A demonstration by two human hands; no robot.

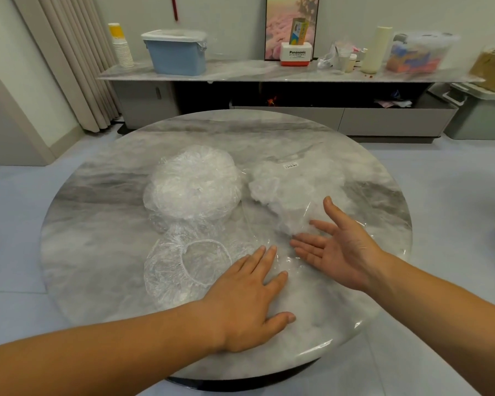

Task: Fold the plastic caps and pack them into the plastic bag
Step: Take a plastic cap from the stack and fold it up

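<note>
On the worktop (97, 224), right side: a clear plastic bag (295, 187) already holds a wad of folded caps. Its mouth seems to reach toward the hands, though the film is hard to trace.
Left of the bag: stack of caps (192, 181), unfolded, not packed.
Nearest the person: single cap (183, 267), spread open, just beside the left hand.
Left hand (249, 298): flat, fingers straight, pressing down.
Right hand (337, 247): fingers spread, palm turned inward beside the bag, pinching nothing.
Progress: partway, I judge. Some caps are bagged; the stack and the single cap remain.
</note>
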